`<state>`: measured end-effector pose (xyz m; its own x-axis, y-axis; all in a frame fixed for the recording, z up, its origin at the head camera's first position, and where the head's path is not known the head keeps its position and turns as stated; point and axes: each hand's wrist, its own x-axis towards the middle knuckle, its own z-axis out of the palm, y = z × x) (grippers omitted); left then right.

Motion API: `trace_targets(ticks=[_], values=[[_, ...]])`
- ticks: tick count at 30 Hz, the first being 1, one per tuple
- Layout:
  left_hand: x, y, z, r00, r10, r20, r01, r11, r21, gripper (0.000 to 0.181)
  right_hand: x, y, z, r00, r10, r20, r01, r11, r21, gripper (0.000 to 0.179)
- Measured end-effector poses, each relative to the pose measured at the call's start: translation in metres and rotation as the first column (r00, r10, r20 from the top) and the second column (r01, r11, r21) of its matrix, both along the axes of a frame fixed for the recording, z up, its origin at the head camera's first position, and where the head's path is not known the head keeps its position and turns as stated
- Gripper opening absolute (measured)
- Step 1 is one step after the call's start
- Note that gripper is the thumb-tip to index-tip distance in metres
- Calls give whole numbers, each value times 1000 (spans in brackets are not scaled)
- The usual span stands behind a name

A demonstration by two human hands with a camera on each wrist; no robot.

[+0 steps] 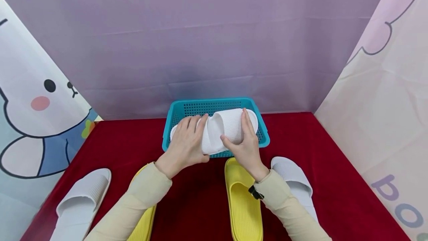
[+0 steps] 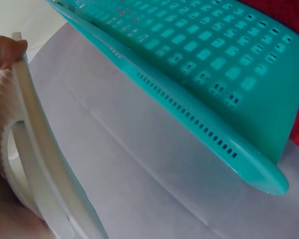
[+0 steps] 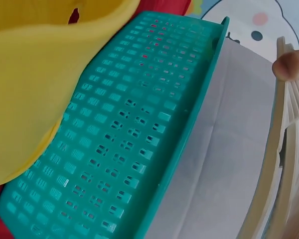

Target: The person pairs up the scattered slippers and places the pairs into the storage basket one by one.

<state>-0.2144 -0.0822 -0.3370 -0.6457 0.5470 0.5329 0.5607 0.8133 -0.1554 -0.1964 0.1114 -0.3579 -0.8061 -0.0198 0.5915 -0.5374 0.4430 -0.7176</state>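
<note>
A pair of white ribbed slippers is held up over the teal perforated basket in the head view, the two overlapping at the middle. My left hand grips the left part of the pair, fingers over the top and thumb at the near edge. On the right, my right hand holds the slipper with the wide strap between thumb and fingers. Both wrist views show white soles beside the basket's rim, with a thumb on the edge. The left hand hides part of the slippers.
Yellow slippers lie on the red cloth near the forearms, the left one partly covered by a sleeve. White slippers lie farther out on each side. A purple curtain stands behind the basket.
</note>
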Motion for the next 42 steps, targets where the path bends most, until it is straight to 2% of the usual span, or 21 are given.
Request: trace_targets(ticks=[10, 19, 32, 42], values=[[-3, -1, 2, 1000, -16, 21, 16, 1000, -25, 115, 1, -4, -3, 1000, -13, 1, 13, 1000, -4, 85], [-7, 0, 1, 998, -56, -10, 56, 998, -1, 114, 3, -9, -5, 998, -37, -42, 37, 999, -3, 87], [-8, 0, -2, 997, -64, -34, 64, 998, 6, 114, 7, -17, -6, 999, -50, -7, 49, 998, -25, 86], [-9, 1, -4, 998, -56, -16, 56, 998, 3, 113, 6, -20, -8, 999, -54, 3, 54, 998, -37, 85]])
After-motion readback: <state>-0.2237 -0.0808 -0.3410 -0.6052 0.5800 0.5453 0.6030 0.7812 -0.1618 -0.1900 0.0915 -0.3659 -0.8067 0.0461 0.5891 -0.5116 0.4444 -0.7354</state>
